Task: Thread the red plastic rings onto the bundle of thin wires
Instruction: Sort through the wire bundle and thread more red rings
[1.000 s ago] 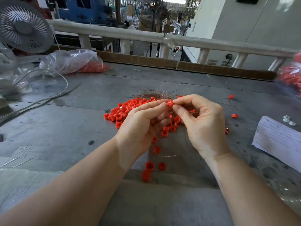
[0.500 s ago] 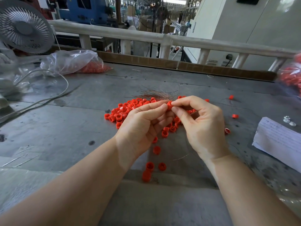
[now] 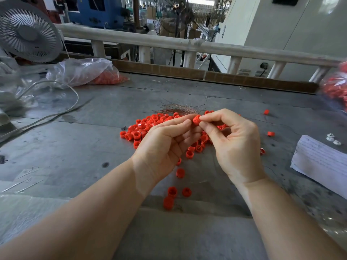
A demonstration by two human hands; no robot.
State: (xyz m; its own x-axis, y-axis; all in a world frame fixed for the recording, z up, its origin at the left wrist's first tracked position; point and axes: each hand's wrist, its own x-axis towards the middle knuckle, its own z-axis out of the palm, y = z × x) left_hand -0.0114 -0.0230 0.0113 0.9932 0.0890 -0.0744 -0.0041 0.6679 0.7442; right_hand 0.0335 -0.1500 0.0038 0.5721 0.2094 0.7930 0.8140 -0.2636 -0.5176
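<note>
Hands (image 3: 199,139) pinch smooth round red ring (image 3: 196,120) beside wispy wires (image 3: 178,109).

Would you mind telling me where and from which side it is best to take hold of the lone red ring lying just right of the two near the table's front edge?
Take that red ring by its curved outer wall, coming straight down from above. It lies with its open end facing up, clear of the two rings to its left, so a thumb and finger can probably close on opposite sides.

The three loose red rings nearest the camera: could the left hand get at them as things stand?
Probably yes. The three loose rings lie bare on the table just below the left hand, nothing between, but its fingers would first have to release the ring held with the right hand.
</note>
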